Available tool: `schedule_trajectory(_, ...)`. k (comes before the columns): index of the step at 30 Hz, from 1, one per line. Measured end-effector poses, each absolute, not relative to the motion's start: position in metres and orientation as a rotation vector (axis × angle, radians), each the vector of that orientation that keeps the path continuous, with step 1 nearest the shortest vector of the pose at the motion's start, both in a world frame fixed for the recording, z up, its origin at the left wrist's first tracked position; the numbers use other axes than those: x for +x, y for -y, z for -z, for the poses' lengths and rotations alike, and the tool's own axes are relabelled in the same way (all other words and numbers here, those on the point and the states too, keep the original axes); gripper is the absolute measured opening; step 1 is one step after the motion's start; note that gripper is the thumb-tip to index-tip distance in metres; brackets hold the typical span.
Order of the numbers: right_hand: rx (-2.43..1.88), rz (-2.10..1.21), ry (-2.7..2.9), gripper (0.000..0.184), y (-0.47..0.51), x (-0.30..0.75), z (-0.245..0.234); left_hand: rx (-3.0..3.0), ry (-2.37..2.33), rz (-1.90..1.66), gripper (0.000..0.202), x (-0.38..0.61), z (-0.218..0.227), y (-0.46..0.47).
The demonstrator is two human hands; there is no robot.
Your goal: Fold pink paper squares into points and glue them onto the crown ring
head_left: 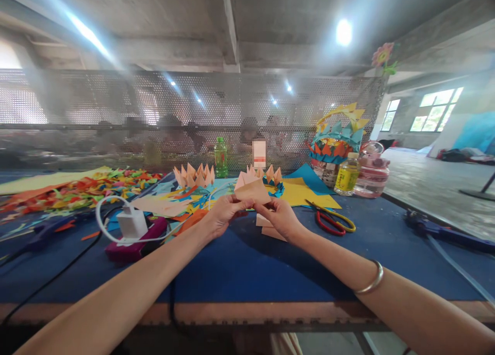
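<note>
Both of my hands hold one folded piece of peach paper a little above the blue tabletop. My left hand pinches its left lower edge, fingers closed. My right hand pinches its right lower edge, fingers closed too; a metal bangle sits on that forearm. Under the hands lie a few more peach paper pieces. Behind them stand folded peach crowns and a second peach crown with a blue ring.
Red-and-yellow scissors lie right of my hands. A white charger with cable rests on a magenta object at left. Coloured paper scraps, a green bottle, a yellow bottle, a pink jar and a paper basket line the back.
</note>
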State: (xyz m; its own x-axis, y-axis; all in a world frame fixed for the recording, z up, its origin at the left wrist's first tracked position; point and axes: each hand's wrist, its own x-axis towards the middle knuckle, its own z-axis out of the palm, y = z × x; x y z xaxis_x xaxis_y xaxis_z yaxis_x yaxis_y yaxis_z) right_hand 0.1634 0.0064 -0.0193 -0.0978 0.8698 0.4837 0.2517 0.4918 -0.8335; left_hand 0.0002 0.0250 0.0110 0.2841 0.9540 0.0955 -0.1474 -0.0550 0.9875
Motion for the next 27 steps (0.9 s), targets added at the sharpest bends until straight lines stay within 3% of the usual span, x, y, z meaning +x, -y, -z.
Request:
schedule_trajectory(3,-0.979,-0.594,1.643,0.023,-0.007,0.165,0.019,1.248,-0.858,-1.134,0.031,-0.002,-0.012,-0.03)
schedule_trajectory(8,-0.953,-0.329,1.629,0.048,-0.009,0.177,0.014,1.219,-0.871,-1.09,0.028,-0.005,-0.016,-0.032)
schedule_trajectory(16,-0.8,0.216,1.93,0.02,-0.005,0.185,0.009,1.236,-0.877,-1.046,0.027,-0.005,-0.015,-0.029)
schedule_trajectory(22,-0.829,0.244,1.95,0.018,-0.008,0.184,0.013,1.223,-0.872,-1.07,0.029,-0.007,-0.01,-0.035)
schedule_trajectory(27,-0.878,0.047,1.878,0.012,-0.008,0.182,0.013,1.235,-0.861,-1.07,0.029,-0.007,-0.009,-0.034)
